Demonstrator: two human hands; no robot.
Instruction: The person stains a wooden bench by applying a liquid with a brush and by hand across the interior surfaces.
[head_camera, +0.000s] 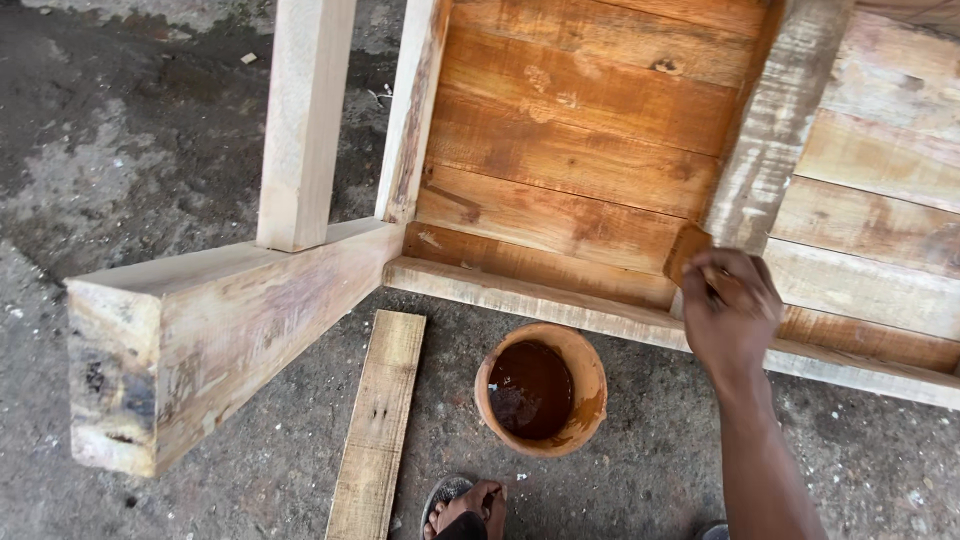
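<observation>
Right hand (730, 315): fingers curled tight around a small brown pad or sponge (687, 250), pressed against the underside of an upturned wooden table (570, 150), at the foot of an unstained cross brace (775, 130). Left hand: not in view.

Stained boards: reddish-brown planks left of the brace; planks to its right look paler.

Tub of dark brown stain (540, 388): round, orange-smeared, standing on the concrete floor (120, 150) just below the table's edge rail (560, 305), left of the forearm.

Loose plank (378, 420): lying flat on the floor, left of the tub, apart from it.

Table legs: one thick raw leg (200, 340) juts towards the camera at lower left; another (300, 120) rises at upper left.

Foot in a sandal (465, 507): bottom edge, just below the tub.
</observation>
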